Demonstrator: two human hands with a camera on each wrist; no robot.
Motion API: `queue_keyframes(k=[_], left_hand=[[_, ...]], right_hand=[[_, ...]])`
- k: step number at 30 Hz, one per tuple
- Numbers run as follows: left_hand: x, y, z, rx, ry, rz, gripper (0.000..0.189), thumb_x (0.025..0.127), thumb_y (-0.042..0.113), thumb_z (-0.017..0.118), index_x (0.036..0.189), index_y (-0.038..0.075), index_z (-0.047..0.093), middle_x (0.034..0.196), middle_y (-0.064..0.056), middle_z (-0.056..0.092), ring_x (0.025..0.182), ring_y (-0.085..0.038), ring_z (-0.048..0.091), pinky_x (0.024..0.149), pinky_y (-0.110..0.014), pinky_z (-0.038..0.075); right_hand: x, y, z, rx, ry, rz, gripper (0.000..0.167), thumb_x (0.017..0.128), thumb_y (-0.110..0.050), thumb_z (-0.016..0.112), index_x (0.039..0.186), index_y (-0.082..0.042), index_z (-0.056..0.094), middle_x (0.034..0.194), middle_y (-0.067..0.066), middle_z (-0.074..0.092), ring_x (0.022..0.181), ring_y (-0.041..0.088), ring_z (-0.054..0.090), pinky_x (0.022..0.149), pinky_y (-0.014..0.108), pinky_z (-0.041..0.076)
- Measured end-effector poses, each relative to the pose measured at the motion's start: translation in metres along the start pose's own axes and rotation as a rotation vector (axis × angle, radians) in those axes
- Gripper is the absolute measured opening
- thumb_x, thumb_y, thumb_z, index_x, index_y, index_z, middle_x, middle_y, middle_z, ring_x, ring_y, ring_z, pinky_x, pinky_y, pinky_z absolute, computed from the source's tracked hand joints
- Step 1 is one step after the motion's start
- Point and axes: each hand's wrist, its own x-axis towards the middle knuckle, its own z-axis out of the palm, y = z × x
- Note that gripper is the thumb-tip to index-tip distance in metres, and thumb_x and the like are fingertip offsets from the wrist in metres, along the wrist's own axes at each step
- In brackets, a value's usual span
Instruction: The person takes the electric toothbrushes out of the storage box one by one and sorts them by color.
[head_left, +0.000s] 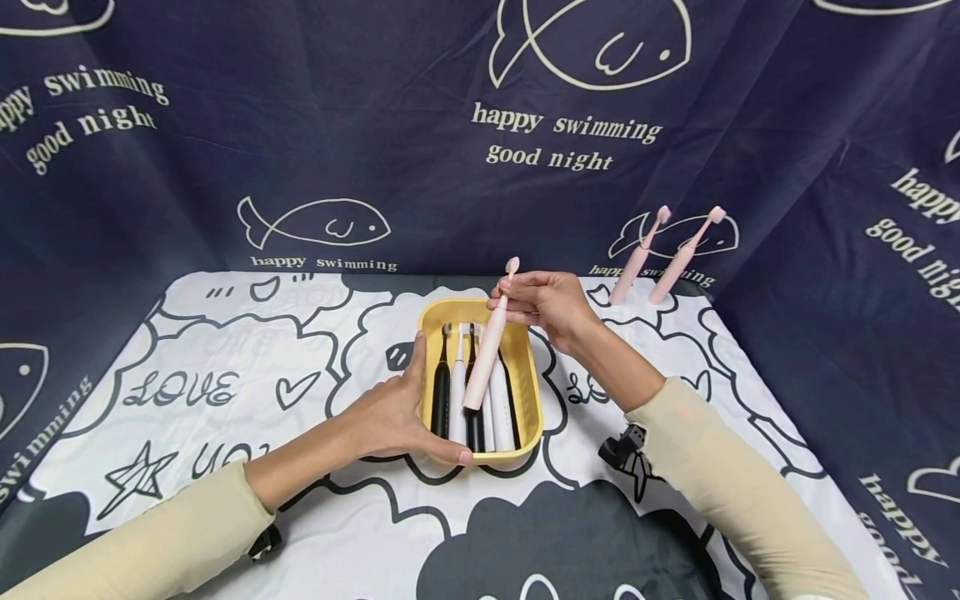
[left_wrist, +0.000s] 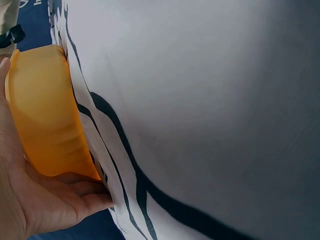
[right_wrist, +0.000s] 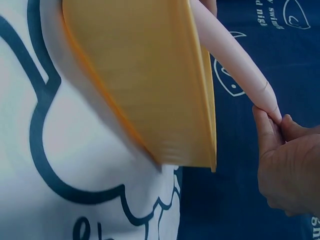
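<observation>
A yellow plastic basket (head_left: 534,398) stands on the patterned cloth, holding a row of black and white electric toothbrushes (head_left: 458,392). My left hand (head_left: 390,412) grips the basket's near left corner, thumb along the front rim and fingers against the left side. In the left wrist view that hand (left_wrist: 55,200) wraps the yellow wall (left_wrist: 47,110). My right hand (head_left: 551,304) pinches a pink electric toothbrush (head_left: 486,354) by its neck, brush head up, its handle slanting over the basket. The right wrist view has the thumb and fingers of this hand (right_wrist: 290,165) around the narrow neck.
Two more pink electric toothbrushes (head_left: 632,271) (head_left: 675,268) stand upright at the back right of the table, near the dark blue curtain (head_left: 435,150). Curtain also hangs along both sides. White cloth (head_left: 247,450) with black drawings covers the table.
</observation>
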Motion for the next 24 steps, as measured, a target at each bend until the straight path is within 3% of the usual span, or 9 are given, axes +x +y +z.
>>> queue_keyframes(k=[12, 24], left_hand=[[0.0, 0.0, 0.001, 0.0, 0.004, -0.004, 0.189, 0.053, 0.088, 0.099, 0.178, 0.022, -0.027, 0.156, -0.034, 0.063, 0.133, -0.032, 0.069, 0.112, -0.053, 0.058], [0.0, 0.0, 0.0, -0.005, -0.001, 0.001, 0.188, 0.054, 0.087, 0.099, 0.178, 0.023, -0.027, 0.156, -0.034, 0.063, 0.133, -0.033, 0.069, 0.113, -0.054, 0.057]], right_hand=[[0.0, -0.013, -0.018, -0.019, 0.025, -0.012, 0.021, 0.11, -0.002, 0.072, 0.096, -0.011, 0.086, 0.09, 0.004, 0.087, 0.087, 0.013, 0.086, 0.08, 0.027, 0.068], [0.004, -0.023, -0.033, 0.029, 0.048, -0.054, 0.021, 0.11, 0.0, 0.07, 0.096, -0.009, 0.084, 0.089, 0.006, 0.086, 0.085, 0.017, 0.087, 0.082, 0.032, 0.069]])
